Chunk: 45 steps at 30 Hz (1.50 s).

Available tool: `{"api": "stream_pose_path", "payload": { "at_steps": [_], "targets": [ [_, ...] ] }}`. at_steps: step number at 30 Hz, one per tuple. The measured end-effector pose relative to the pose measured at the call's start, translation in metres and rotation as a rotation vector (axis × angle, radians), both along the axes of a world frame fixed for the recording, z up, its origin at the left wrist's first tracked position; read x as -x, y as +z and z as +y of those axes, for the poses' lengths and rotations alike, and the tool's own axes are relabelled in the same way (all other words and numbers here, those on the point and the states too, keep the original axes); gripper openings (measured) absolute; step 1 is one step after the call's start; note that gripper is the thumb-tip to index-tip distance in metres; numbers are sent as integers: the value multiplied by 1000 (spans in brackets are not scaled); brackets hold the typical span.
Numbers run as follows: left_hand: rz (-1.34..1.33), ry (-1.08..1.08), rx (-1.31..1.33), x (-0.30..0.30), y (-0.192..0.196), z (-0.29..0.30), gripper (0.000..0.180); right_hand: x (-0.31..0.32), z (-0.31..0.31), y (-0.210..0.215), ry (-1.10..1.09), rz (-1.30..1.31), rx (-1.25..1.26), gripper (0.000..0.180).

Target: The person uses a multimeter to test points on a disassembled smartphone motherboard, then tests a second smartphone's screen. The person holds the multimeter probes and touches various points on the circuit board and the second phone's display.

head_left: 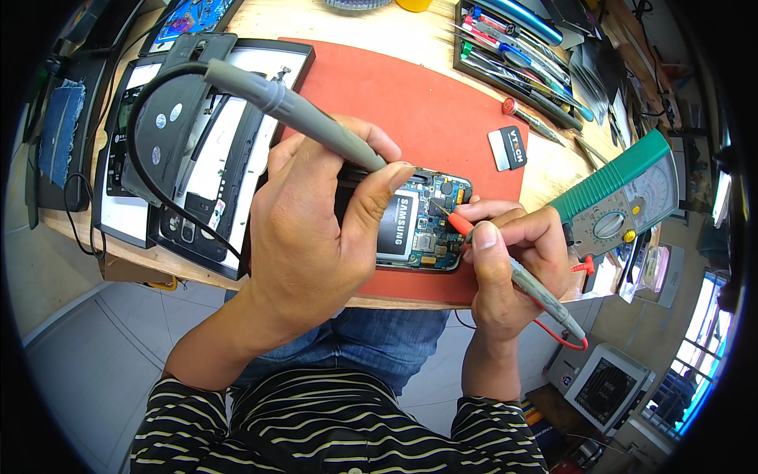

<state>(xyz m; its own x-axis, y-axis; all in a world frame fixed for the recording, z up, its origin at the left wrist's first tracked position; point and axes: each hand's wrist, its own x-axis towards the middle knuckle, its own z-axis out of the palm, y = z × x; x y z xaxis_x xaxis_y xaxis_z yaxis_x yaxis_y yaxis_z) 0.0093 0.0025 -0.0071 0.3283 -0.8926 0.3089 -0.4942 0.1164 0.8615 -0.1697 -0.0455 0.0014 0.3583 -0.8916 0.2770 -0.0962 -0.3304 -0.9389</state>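
Note:
An opened smartphone [438,217] lies on a red mat [355,91], its circuit board and black-and-silver battery [397,229] bare. My left hand [312,209] is closed round a thick grey test probe [288,110] with a black lead looping off its back end. The hand covers the phone's left part and hides that probe's tip. My right hand [517,261] pinches a grey test probe [545,300] with a red front and a red lead. Its thin metal tip reaches over the board's upper middle; whether it touches, I cannot tell. Right of this hand stands a green analog multimeter [620,193].
A black-rimmed white tray [136,229] with phone housings [189,118] sits at left. At the far right, a black tool tray [458,51] holds pens and tweezers. A screwdriver [534,122] and a small flat card-shaped scraper [508,148] lie near it. The table's front edge is close below the phone.

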Motion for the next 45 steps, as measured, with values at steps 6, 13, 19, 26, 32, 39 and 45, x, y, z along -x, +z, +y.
{"api": "stream_pose_path", "payload": {
  "at_steps": [6,13,19,26,32,39,45],
  "targets": [
    [-9,-7,9,0,0,0,15,0,1,1,-2,6,-14,16],
    [-17,-6,16,0,0,0,15,0,0,0,-3,7,3,16],
    [-16,-5,20,0,0,0,15,-3,2,3,-70,84,-9,18],
    [-7,-9,16,-1,-1,0,15,-1,0,2,-4,5,-18,16],
    [0,-6,5,0,0,0,15,0,1,1,-8,0,-26,16],
    [-4,0,8,0,0,0,15,-1,1,1,-7,6,-10,16],
    [9,1,6,0,-1,0,15,0,1,1,-1,12,-9,15]
  ]
}}
